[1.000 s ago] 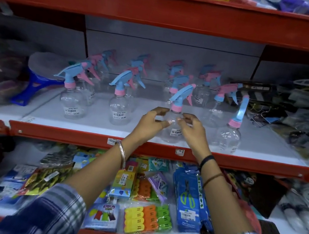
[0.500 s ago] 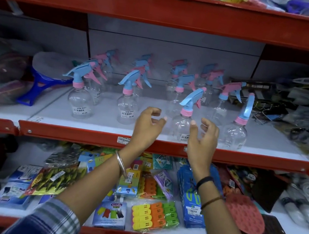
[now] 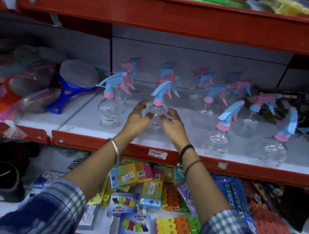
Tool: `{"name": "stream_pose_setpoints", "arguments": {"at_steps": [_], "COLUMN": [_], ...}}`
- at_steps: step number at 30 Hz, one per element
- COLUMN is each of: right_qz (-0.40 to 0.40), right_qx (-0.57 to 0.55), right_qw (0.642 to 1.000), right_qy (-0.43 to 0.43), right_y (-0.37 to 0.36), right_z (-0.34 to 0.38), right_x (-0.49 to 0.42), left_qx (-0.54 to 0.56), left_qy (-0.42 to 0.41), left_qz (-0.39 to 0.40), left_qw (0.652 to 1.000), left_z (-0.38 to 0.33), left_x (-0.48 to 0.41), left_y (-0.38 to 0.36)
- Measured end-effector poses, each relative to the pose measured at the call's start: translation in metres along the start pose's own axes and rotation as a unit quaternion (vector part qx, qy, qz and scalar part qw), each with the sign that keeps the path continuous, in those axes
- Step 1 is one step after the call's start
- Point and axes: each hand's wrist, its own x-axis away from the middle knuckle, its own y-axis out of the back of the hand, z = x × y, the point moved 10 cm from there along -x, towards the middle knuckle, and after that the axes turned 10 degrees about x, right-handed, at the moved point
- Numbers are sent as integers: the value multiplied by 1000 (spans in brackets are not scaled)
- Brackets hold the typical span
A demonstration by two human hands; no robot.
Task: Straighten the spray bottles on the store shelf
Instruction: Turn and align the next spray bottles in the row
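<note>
Several clear spray bottles with pink collars and blue or pink triggers stand in rows on the white middle shelf [image 3: 165,143]. My left hand [image 3: 138,117] and my right hand [image 3: 174,125] flank the second front bottle [image 3: 156,115], fingers spread on either side of its clear body, close to it or just touching. To its left stands another front bottle [image 3: 108,109]. To the right stand the front bottle [image 3: 219,135] with a slanted blue trigger and the far-right bottle [image 3: 276,147]. More bottles fill the rows behind.
The red shelf lip [image 3: 243,169] runs across below the bottles. A blue-handled brush [image 3: 68,90] and blurred orange and pink items lie to the left. Packs of coloured clips [image 3: 175,230] fill the lower shelf. Dark packaged goods crowd the right end.
Both hands have let go of the third front bottle and moved left to the second one. The view has shifted left and closer.
</note>
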Motion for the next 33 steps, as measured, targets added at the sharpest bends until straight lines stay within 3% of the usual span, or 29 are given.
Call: {"name": "stream_pose_setpoints", "arguments": {"at_steps": [11, 21, 23, 25, 28, 31, 33], "right_qz": [-43, -82, -119, -211, -331, -271, -179], "right_qx": [-2, 28, 30, 17, -13, -37, -37], "right_qw": [999, 995, 992, 977, 936, 941, 963], "right_qy": [14, 41, 30, 32, 120, 202, 197], "right_y": [11, 19, 21, 30, 32, -6, -44], "right_z": [-2, 3, 4, 10, 43, 80, 92], "right_x": [21, 60, 66, 82, 117, 117, 93], "left_qx": [-24, -8, -6, 3, 51, 73, 47], "left_qy": [-51, -78, -74, -93, -135, -133, -108], "left_qz": [107, 126, 125, 80, -75, -191, -197], "left_qw": [993, 989, 989, 992, 987, 970, 973], "left_z": [-14, -21, -18, -19, -19, -12, -5], "left_x": [23, 55, 57, 58, 61, 51, 29], "left_y": [-1, 4, 7, 23, 78, 134, 157]}}
